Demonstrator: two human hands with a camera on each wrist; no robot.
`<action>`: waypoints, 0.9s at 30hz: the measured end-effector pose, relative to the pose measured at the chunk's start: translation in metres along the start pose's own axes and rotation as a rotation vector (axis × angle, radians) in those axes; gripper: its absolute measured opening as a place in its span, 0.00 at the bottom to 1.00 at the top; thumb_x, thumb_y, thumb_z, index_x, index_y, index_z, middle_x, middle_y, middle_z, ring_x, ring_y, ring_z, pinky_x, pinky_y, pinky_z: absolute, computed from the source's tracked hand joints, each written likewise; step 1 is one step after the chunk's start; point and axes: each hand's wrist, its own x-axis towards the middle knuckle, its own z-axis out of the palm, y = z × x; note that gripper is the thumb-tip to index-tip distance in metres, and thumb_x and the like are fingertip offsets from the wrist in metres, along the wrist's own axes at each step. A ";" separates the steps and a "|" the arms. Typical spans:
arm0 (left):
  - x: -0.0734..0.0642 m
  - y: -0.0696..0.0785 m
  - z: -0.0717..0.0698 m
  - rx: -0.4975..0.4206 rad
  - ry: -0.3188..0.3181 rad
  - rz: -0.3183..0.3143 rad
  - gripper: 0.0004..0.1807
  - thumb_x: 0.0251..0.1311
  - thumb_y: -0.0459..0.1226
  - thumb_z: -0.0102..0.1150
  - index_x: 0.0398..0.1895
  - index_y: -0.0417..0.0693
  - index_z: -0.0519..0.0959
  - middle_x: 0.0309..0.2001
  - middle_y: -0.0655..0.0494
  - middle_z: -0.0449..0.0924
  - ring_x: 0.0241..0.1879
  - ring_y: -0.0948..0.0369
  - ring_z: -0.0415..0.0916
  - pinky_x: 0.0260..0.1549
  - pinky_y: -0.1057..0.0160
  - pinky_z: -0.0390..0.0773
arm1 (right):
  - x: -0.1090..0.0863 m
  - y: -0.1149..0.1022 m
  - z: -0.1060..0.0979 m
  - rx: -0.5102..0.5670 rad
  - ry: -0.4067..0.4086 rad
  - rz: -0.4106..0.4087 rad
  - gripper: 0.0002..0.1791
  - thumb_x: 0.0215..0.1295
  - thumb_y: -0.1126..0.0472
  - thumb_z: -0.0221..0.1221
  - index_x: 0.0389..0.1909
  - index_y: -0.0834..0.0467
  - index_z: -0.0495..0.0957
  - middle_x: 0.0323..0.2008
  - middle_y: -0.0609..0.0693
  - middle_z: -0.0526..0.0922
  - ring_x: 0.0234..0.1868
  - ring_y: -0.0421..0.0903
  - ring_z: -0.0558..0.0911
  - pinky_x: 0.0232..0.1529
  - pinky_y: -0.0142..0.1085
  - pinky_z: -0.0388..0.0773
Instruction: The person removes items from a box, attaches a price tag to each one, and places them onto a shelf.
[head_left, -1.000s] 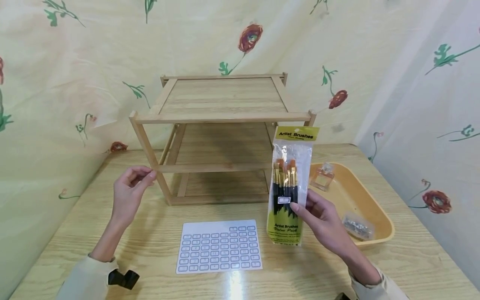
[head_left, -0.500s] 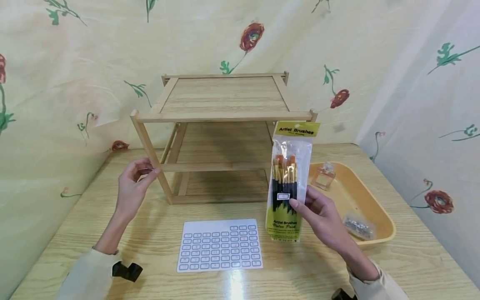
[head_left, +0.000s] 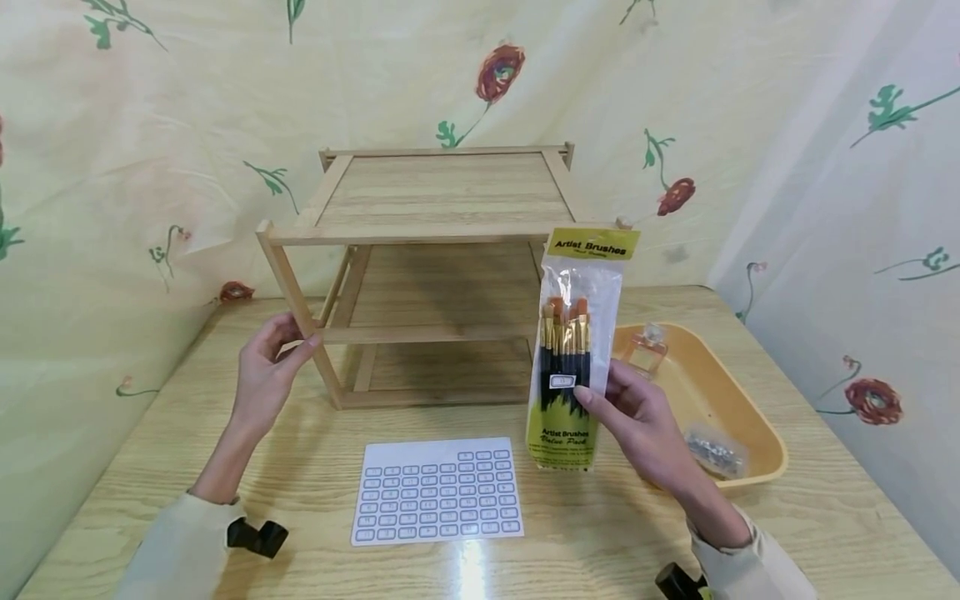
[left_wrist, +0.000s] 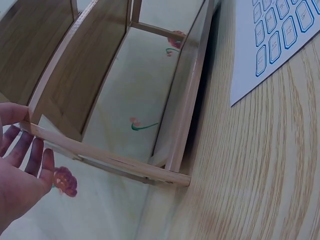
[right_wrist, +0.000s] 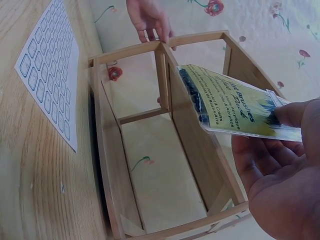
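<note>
My right hand (head_left: 637,421) holds a clear pack of artist brushes (head_left: 566,417) upright by its right edge, thumb on the front near a small white number label (head_left: 562,381). Black handles and orange bristles show through the plastic. In the right wrist view the lower end of the pack points toward the wooden shelf (right_wrist: 185,135). This three-tier shelf (head_left: 450,196) stands on the table, and the pack overlaps its right front leg in the head view. My left hand (head_left: 270,371) grips the left front leg at the middle tier, thumb in front and fingers behind (left_wrist: 35,157).
Right of the shelf sits a yellow tray (head_left: 738,392) with a perfume bottle (head_left: 647,348) and a small clear bag of metallic bits (head_left: 714,450). A white sheet of numbered labels (head_left: 438,492) lies on the table (head_left: 300,517) before the shelf. Flowered cloth (head_left: 202,150) hangs behind.
My right hand has raised the brush pack a little and moved it slightly left. My left hand has come in from beside the shelf leg and taken hold of it.
</note>
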 end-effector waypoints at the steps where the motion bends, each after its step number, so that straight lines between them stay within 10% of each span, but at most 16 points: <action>1: 0.000 0.000 0.000 0.003 -0.004 0.008 0.13 0.67 0.24 0.62 0.54 0.33 0.79 0.39 0.60 0.84 0.44 0.61 0.79 0.43 0.72 0.80 | 0.001 0.000 0.000 0.007 0.000 -0.003 0.13 0.74 0.78 0.53 0.56 0.77 0.74 0.44 0.52 0.89 0.42 0.43 0.87 0.41 0.33 0.83; 27: 0.000 -0.002 0.005 -0.021 0.016 0.024 0.15 0.67 0.19 0.56 0.56 0.25 0.75 0.41 0.61 0.86 0.42 0.66 0.79 0.43 0.73 0.80 | 0.050 -0.027 0.003 -0.020 0.025 -0.062 0.16 0.74 0.75 0.54 0.59 0.77 0.73 0.42 0.49 0.89 0.41 0.42 0.87 0.39 0.32 0.83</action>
